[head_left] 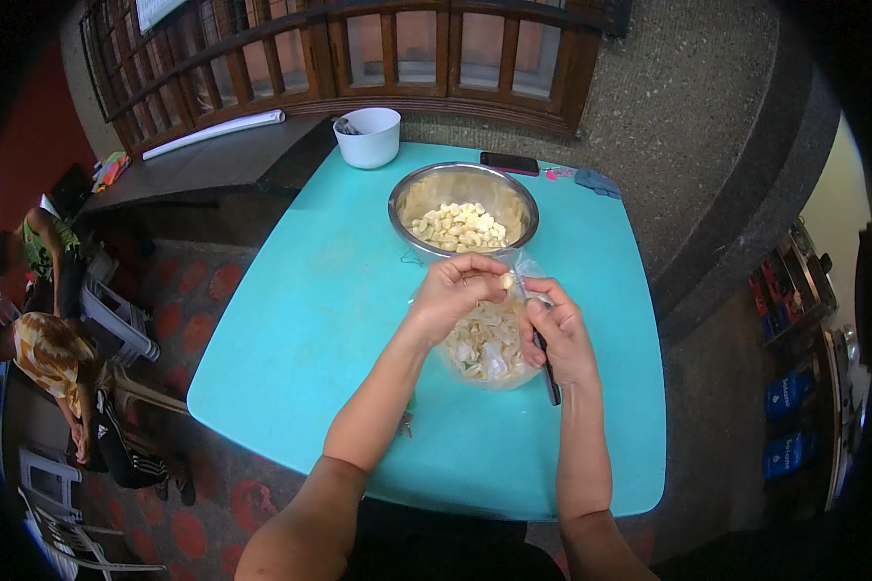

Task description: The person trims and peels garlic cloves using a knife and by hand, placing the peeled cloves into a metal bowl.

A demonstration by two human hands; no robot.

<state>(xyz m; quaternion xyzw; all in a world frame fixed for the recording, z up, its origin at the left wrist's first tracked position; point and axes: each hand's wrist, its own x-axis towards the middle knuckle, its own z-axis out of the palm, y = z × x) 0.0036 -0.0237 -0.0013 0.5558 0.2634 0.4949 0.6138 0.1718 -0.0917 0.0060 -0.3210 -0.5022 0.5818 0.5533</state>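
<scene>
My left hand (448,298) pinches a pale garlic clove (507,281) between thumb and fingertips. Wrapped in my right hand (564,334) is a knife (551,378), its black handle pointing down toward me and its blade up against the clove. Below both hands sits a clear plastic bag (489,351) filled with papery garlic skins. Just beyond them stands a steel bowl (526,198) with many peeled cloves (460,226) in it.
The turquoise table (291,329) carries a white bowl (369,147) at the back left, a phone (510,164) at the back, and a dark folded cloth (598,182) near the back right corner. Two people (58,358) are on the left beside plastic chairs (116,320).
</scene>
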